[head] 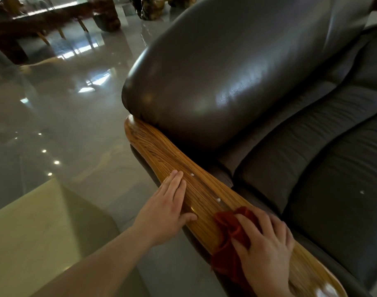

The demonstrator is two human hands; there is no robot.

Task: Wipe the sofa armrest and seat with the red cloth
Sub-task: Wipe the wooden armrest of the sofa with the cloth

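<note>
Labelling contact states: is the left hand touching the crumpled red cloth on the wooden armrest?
Apart. The head view shows bare striped wood of the wooden armrest between the left hand and the crumpled red cloth, which lies under the right hand.

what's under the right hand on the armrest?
The right hand presses a crumpled red cloth onto the striped wooden armrest. Cloth edges show beside the fingers; the part beneath the palm, and the wood under it, is covered.
</note>
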